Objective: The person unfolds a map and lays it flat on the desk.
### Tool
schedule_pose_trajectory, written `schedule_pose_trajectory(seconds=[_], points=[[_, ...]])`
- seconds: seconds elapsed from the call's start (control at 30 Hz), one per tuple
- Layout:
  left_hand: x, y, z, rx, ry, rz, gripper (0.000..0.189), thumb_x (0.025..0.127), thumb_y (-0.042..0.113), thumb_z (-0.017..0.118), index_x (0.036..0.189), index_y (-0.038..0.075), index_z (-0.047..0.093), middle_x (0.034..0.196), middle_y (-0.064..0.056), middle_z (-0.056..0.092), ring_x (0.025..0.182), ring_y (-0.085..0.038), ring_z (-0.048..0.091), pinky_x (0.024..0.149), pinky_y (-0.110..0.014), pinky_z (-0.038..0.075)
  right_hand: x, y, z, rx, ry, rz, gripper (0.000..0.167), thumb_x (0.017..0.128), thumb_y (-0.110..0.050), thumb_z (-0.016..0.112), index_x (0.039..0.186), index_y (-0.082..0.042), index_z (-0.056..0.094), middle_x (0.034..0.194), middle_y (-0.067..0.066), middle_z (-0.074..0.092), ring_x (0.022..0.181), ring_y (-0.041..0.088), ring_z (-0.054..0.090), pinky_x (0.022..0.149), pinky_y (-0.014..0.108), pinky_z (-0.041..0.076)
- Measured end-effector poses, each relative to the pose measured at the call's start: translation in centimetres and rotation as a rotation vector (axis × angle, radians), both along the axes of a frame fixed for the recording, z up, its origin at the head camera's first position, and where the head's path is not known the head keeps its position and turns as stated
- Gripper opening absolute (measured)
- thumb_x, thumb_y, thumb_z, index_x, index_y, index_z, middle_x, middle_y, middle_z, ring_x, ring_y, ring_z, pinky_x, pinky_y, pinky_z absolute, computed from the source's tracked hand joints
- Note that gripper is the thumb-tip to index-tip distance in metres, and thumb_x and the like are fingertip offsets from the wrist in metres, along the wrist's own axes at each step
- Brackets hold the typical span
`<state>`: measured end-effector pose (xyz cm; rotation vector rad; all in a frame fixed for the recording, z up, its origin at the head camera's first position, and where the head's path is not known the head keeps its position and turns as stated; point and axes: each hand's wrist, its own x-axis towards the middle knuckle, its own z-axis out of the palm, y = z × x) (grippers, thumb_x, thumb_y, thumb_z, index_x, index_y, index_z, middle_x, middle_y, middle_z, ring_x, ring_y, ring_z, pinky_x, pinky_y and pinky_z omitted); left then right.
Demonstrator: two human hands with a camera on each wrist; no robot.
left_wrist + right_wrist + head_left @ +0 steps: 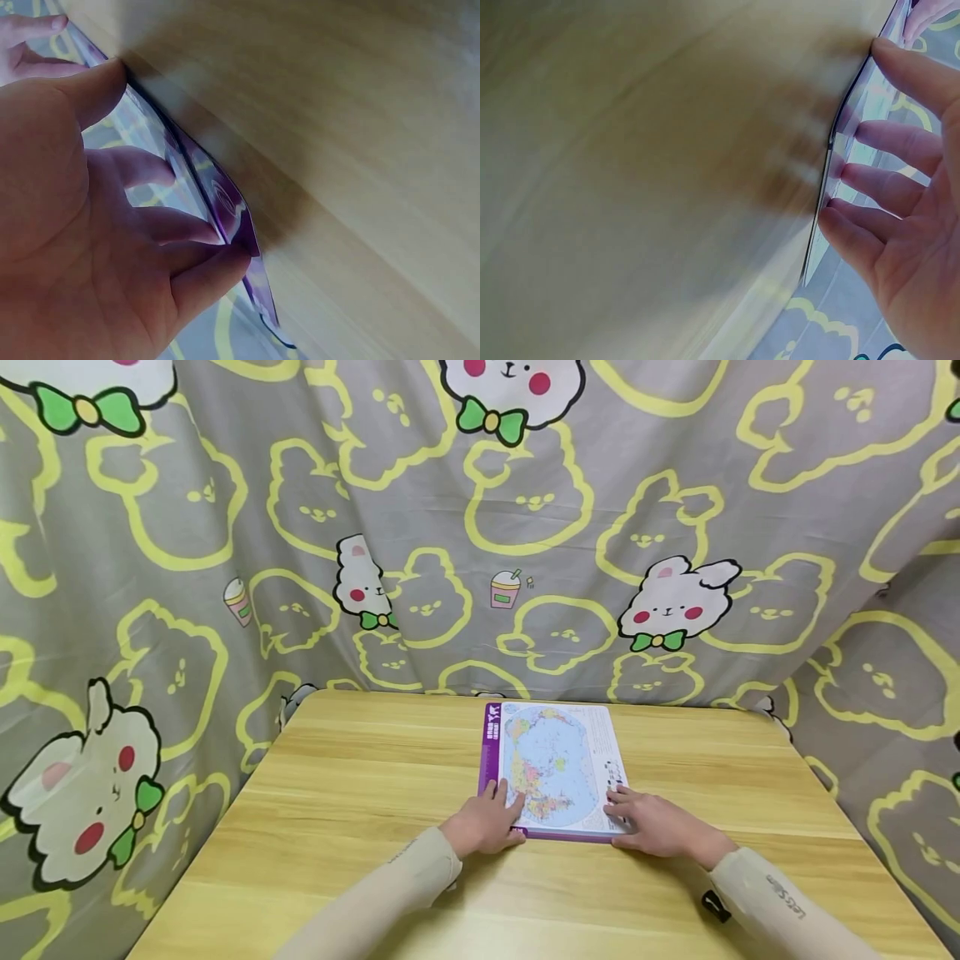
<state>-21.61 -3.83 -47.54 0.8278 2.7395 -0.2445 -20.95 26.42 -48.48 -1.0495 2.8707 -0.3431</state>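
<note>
A flat world map (558, 756) with a purple left border lies on the wooden table, its glossy surface printed in pale blue and bright colours. At its near left corner is my left hand (483, 821), fingers along the purple edge and thumb at the front edge. My right hand (656, 827) touches the opposite near corner, fingertips on the right edge and thumb at the front. From the left wrist view, the purple edge (225, 199) shows more than one thin layer, with the fingers spread along it. The right wrist view has the fingertips (847, 217) against the map's thin side.
The wooden table (360, 793) extends around the map on every side. A small black object (716, 906) lies beside the right sleeve. Behind and at both sides hangs a grey curtain (427, 510) with cartoon rabbits, meeting the table's far edge.
</note>
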Motion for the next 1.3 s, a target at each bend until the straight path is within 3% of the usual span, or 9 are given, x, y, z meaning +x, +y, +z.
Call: schedule_pose_trajectory(seconds=[0.23,0.53,0.83,1.03,1.3], points=[[-0.5,-1.9,-0.2,0.057,-0.020,-0.051,0.063,0.096,0.049,0.046,0.148,0.016,0.034,0.152,-0.017,0.025,0.139,-0.032,0.025,0.105,-0.039,0.037,0.0,-0.4,0.1,0.046,0.004,0.002,0.050,0.084,-0.032,0.070,0.119,0.003,0.063,0.131,0.024,0.052,0.123,0.043,0.045,0.097,0.055,0.039],[-0.5,-4.4,-0.3,0.058,0.043,-0.089,0.060,0.097,0.043,0.048,0.143,0.006,0.040,0.149,-0.015,0.033,0.136,-0.028,0.032,0.106,-0.035,0.035,0.2,-0.2,0.3,0.062,0.012,-0.007,0.050,0.083,-0.033,0.071,0.118,0.001,0.064,0.131,0.024,0.053,0.121,0.043,0.047,0.095,0.055,0.041],[-0.4,-4.7,-0.3,0.054,0.053,-0.121,0.062,0.097,0.044,0.047,0.143,0.003,0.039,0.149,-0.016,0.033,0.137,-0.029,0.031,0.108,-0.035,0.032,0.6,-1.1,1.0,0.078,0.019,0.035,0.046,0.085,-0.023,0.068,0.124,0.000,0.060,0.137,0.025,0.046,0.126,0.046,0.040,0.099,0.055,0.038],[-0.4,-4.9,-0.2,0.072,0.036,-0.103,0.063,0.096,0.044,0.050,0.143,0.003,0.039,0.148,-0.017,0.034,0.137,-0.029,0.031,0.109,-0.035,0.030,0.5,-2.9,1.3,0.078,-0.007,0.025,0.048,0.090,-0.029,0.064,0.130,-0.002,0.057,0.141,0.021,0.043,0.131,0.041,0.036,0.103,0.053,0.035],[-0.4,-4.9,-0.2,0.115,0.013,-0.089,0.064,0.095,0.043,0.051,0.144,0.003,0.037,0.149,-0.017,0.032,0.137,-0.030,0.030,0.110,-0.035,0.029,0.0,-5.9,1.5,0.085,0.021,0.089,0.050,0.092,-0.032,0.062,0.132,-0.003,0.055,0.141,0.020,0.044,0.130,0.040,0.038,0.102,0.051,0.037]])
